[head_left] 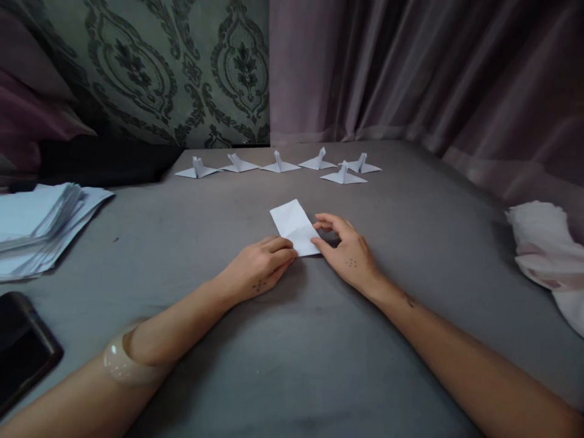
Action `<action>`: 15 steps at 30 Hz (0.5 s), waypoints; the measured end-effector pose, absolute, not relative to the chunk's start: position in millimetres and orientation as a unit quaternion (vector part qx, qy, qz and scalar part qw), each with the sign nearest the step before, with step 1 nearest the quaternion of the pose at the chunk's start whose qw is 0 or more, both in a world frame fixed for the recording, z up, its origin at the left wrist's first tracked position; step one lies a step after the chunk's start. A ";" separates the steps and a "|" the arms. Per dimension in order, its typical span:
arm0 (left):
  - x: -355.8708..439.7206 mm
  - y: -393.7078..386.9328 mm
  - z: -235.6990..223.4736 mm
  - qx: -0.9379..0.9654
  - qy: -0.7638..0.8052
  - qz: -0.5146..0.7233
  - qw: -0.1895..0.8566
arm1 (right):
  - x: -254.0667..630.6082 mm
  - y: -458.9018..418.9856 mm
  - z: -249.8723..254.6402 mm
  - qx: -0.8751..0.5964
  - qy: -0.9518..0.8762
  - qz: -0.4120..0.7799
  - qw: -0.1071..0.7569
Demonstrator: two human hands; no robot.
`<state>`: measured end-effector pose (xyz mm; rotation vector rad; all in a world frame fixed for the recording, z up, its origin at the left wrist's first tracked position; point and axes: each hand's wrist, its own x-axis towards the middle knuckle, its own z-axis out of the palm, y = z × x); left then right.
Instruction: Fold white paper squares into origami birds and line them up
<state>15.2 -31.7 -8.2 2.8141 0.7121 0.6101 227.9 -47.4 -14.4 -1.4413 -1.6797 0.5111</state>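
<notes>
Head view: white paper point(297, 225) lay between the fingers. The left hand point(263, 266) pinched its near-left side; the right hand point(347, 248) curved wide, thumb touching it. Past the fingers, six folded papers point(279, 166) looked done; this one seemed partly folded.

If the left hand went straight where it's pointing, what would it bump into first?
The left hand would meet the folded white paper first, since they touch. After that, probably the right hand, though depth is hard to judge.

You had a phone point(25, 347) lower left, white cloth point(542, 228) far right, purple curtain point(314, 73) and patterned wall point(196, 67) behind.
</notes>
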 end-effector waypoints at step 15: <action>14.7 -43.7 2.2 0.895 0.243 0.298 -0.226 | 235.9 -69.1 1.6 -0.304 -0.880 -0.149 0.333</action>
